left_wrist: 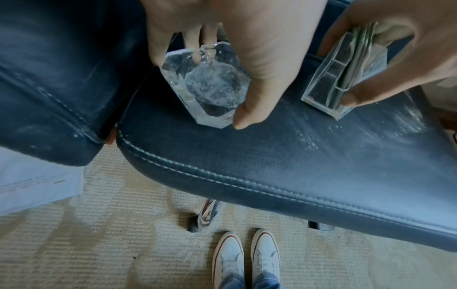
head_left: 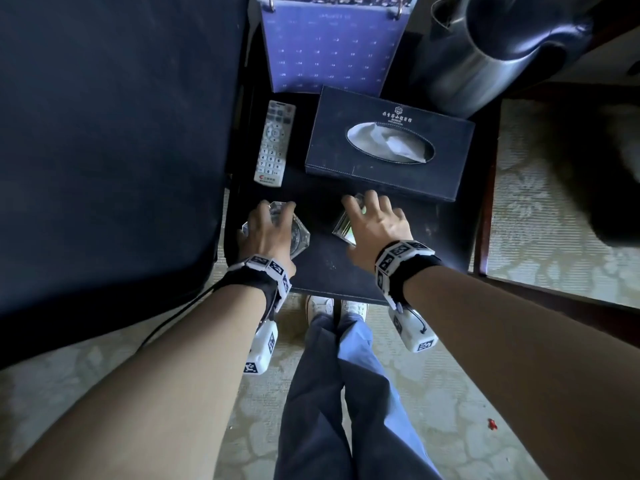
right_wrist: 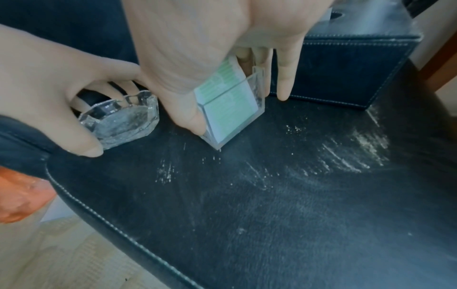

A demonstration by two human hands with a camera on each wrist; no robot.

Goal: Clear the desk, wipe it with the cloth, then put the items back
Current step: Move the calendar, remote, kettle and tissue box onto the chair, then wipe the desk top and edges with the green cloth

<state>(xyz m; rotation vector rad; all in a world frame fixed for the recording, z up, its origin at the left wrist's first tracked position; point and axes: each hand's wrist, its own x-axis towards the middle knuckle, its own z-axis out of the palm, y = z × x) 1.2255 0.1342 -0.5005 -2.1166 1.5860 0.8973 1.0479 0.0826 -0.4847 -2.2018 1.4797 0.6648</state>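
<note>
Left hand [head_left: 268, 233]: gripped glass ashtray [left_wrist: 210, 86].
Right hand [head_left: 375, 228]: gripped acrylic card holder [right_wrist: 232, 109].
Surface [right_wrist: 272, 195]: dusty, unwiped.
Remaining: remote control [head_left: 275, 143], tissue box [head_left: 388, 143].

We see the left hand [head_left: 268, 230] gripping a glass ashtray [head_left: 298, 233] and the right hand [head_left: 375, 226] gripping a clear holder [head_left: 343, 226] on a dark seat [head_left: 433, 230], near a remote [head_left: 274, 143] and tissue box [head_left: 389, 143].

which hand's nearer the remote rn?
Left. The left hand grips the glass ashtray just below the remote; the right hand, holding the clear acrylic holder, sits further right, by the tissue box.
</note>
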